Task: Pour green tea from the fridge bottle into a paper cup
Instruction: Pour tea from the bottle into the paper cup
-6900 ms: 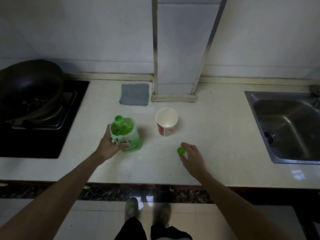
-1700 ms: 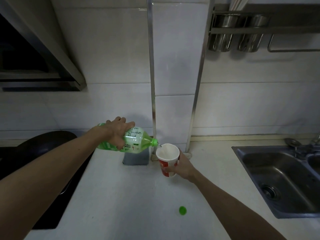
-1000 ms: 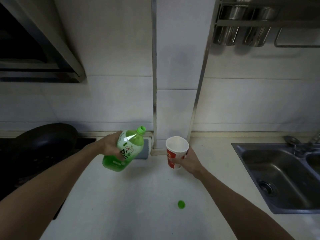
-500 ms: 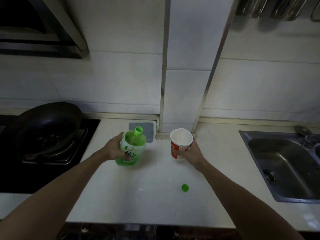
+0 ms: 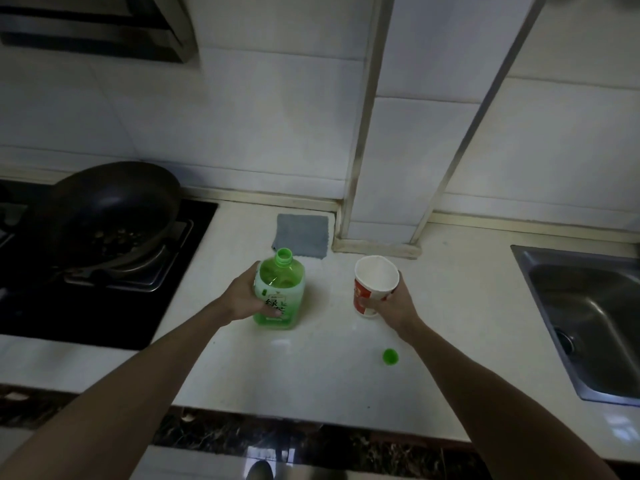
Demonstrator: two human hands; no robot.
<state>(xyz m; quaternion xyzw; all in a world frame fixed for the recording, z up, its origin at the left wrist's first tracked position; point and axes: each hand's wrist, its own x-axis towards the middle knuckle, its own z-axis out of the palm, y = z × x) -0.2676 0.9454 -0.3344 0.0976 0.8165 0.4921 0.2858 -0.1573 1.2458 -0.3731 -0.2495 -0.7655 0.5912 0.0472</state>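
Both forearms bare, reaching fwd from the bottom corners and converging toward mid-frame. Left hand (image 5: 244, 296): palm turned inward to the right, fingers curled round the side of the green tea bottle (image 5: 280, 296), fingertips showing on its front label, thumb hidden behind; wrist about straight. Right hand (image 5: 394, 303): wrapped round the lower part of the paper cup (image 5: 374, 284) from the right, back of hand up, thumb on the near side, index near the rim, wrist slightly bent.
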